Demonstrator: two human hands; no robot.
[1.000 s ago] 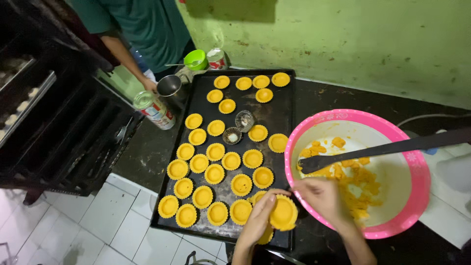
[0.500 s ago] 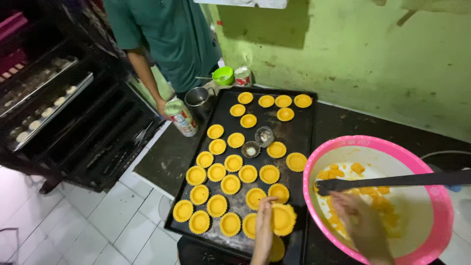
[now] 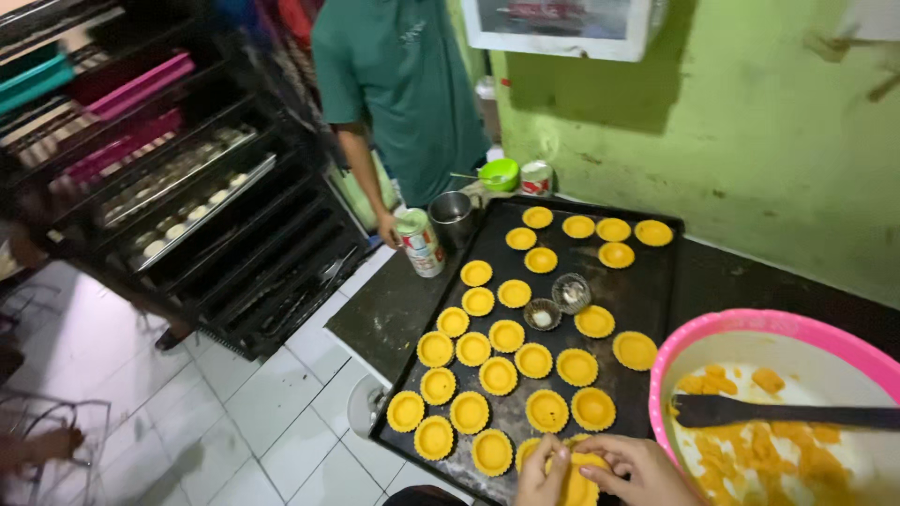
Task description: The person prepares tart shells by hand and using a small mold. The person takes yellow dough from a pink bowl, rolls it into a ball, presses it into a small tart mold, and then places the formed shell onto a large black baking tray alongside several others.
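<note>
Now both hands, the left hand (image 3: 542,468) and the right hand (image 3: 630,466), pinch one yellow tart (image 3: 577,473) at the near edge of the black tray (image 3: 656,281). Next, set it down gently.

tart shell (image 3: 577,480) | yellow-orange, round, fluted | held over the tray's near edge | partly hidden by fingers

Both hands (image 3: 600,468) on yellow tart shell (image 3: 578,484)
</note>
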